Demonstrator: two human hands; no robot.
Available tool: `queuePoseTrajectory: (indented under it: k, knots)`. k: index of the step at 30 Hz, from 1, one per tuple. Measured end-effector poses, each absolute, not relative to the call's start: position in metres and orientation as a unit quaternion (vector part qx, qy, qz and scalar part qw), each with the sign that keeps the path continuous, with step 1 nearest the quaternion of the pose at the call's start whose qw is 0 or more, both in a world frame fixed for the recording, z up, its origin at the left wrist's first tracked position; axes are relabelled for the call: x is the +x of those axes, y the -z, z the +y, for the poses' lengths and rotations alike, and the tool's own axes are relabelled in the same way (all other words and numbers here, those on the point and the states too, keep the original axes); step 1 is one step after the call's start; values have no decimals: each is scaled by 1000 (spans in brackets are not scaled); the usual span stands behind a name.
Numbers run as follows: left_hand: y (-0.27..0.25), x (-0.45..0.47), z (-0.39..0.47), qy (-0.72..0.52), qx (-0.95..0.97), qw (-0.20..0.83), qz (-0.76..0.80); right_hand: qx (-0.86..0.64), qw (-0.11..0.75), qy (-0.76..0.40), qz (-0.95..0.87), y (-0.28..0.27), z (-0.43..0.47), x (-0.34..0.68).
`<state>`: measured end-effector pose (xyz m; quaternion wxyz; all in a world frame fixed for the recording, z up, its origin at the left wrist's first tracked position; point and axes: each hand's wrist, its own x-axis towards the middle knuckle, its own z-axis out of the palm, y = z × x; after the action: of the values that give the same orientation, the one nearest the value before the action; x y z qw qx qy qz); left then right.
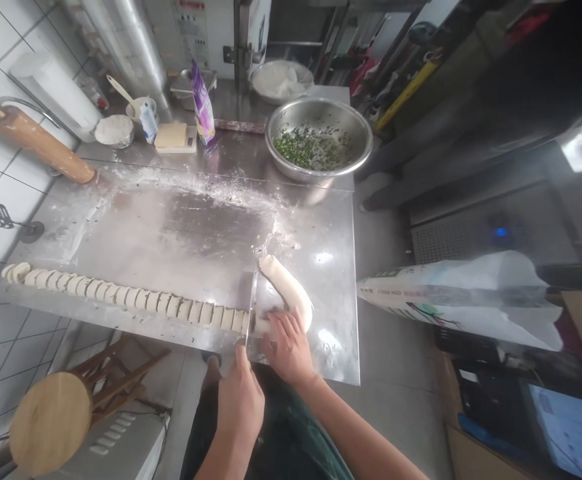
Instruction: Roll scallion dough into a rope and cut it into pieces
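Note:
My left hand (241,393) is closed around the handle of a knife (252,293), whose blade stands edge-down across a long roll of dough. To the left of the blade, the roll is cut into a row of several dough slices (121,294) along the table's front edge. On the right, the uncut dough roll (291,285) bends back and away from me. My right hand (288,343) lies over this roll just beside the blade, fingers curved down onto it. Its fingertips partly hide the dough.
Flour dusts the steel table (191,220). A steel bowl (341,167) of chopped greens stands at the back right. Behind are a purple bag (203,110), a scale (175,148) and a rolling pin (45,147) leaning on the wall. A stool (51,423) stands below left.

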<state>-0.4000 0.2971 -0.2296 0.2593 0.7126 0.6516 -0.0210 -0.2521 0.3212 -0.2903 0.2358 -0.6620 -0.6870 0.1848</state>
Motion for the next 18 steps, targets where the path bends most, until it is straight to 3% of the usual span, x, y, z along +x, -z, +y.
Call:
queuePoseTrajectory:
  k: [9,18]
  knots:
    - [198,-392,270,40,711,307,632,-673,198,-183,-689,288,315,-238]
    - [242,-380,254,74,681,343,643,-670,196,-191,-690,295,312,-243]
